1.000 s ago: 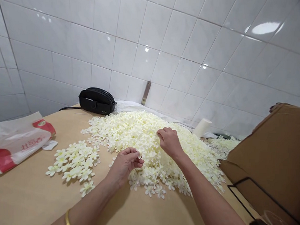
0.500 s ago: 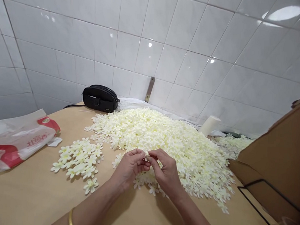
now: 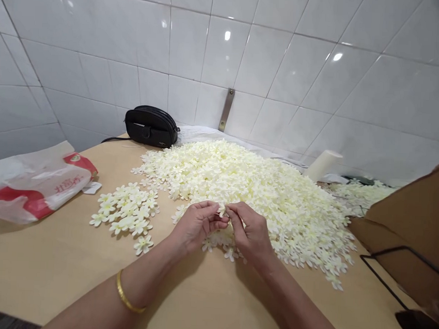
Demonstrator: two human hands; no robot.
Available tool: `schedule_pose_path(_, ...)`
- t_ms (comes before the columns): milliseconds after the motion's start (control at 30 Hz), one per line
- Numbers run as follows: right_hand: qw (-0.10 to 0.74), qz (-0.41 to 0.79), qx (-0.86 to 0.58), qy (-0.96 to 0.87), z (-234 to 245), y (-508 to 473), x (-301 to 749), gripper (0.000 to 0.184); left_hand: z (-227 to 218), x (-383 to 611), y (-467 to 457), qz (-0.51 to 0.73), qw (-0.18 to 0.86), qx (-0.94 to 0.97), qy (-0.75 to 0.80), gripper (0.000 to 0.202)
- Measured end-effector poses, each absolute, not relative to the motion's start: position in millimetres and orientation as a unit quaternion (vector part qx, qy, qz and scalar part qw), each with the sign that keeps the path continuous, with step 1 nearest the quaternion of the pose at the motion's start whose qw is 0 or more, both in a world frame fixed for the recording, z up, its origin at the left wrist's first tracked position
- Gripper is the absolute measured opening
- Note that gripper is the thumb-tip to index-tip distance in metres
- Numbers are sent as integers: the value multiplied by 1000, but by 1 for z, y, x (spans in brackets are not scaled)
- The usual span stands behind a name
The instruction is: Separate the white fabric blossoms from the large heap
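Observation:
Between my fingertips is a small white artificial flower point(image 3: 222, 209), partly hidden by the fingers. My left hand point(image 3: 198, 225) pinches it from the left with thumb and forefinger, the other fingers curled below. My right hand point(image 3: 251, 232) is closed on its right side, thumb and forefinger together at the petals. Both hands are over the near edge of a large heap of pale yellow-white artificial flowers point(image 3: 237, 172). To the left, a smaller group of the same flowers point(image 3: 128, 209) lies on the table, with a single flower point(image 3: 143, 245) at its near end.
A red and white plastic bag point(image 3: 40, 186) lies at the left of the brown table point(image 3: 73, 269). At the back stand a black bag point(image 3: 151, 127) and a white cylinder point(image 3: 323, 165). On the right are a cardboard box point(image 3: 406, 226) and a black wire frame point(image 3: 383, 281).
The view has tipped down, so things sit higher in the picture. Both hands keep their hold at the flower, and more of its petals show between the fingertips.

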State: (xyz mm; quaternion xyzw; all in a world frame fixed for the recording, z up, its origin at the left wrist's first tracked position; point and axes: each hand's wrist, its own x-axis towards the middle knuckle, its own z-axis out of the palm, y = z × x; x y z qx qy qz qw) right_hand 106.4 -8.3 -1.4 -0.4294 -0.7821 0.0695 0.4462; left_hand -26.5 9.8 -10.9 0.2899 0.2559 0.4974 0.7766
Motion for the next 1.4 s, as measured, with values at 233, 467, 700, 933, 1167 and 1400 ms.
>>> schedule_pose_path(233,448,72,-424,-784,-1,-11,107,16,-13,-28,10,497,757,326,271,8)
schedule_pose_path(467,426,22,-436,-793,-8,-9,107,17,-12,-26,9,497,766,298,278,12)
schedule_pose_path(700,439,44,-467,-767,-6,-10,105,16,-11,-26,9,483,783,290,265,6)
schedule_pose_path(933,459,147,-445,-755,0,-12,103,14,-9,-28,10,490,777,298,262,6)
schedule_pose_path(1167,478,166,-451,-736,2,-14,102,15,-8,-29,8,493,775,302,256,9)
schedule_pose_path(1400,469,137,-469,-736,-2,-12,103,17,-11,-29,10,478,788,289,258,4)
